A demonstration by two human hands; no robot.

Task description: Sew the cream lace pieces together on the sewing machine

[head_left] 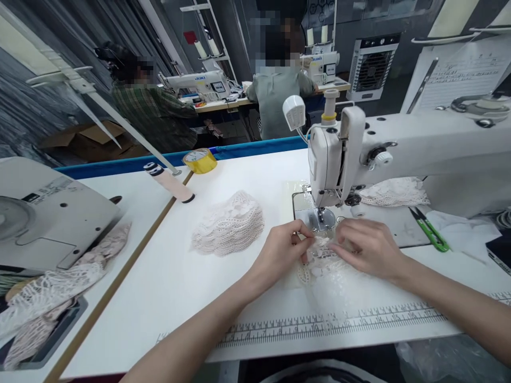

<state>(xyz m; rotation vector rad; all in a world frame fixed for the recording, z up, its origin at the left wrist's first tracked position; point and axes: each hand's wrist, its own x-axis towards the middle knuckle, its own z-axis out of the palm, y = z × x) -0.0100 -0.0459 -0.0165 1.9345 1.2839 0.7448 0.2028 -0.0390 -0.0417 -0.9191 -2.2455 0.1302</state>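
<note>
A piece of white lace [325, 261] lies in front of the needle of the white sewing machine [411, 143]. My left hand [285, 247] pinches its left edge between thumb and fingers. From the other side, my right hand [367, 244] grips the lace with thumb and bent fingers. Both hands are close together just before the presser foot [321, 215] and its metal plate. The lace's far edge is partly hidden by my fingers. A stack of pale lace pieces [231, 226] sits on the table to the left of my hands.
Green thread snips [433, 231] lie right of the machine bed, near more lace [395, 191]. A thread cone [170, 183] and yellow tape roll [200, 160] are at the back left. Another machine [51, 213] stands far left. Two people work at machines beyond the blue edge [255, 148].
</note>
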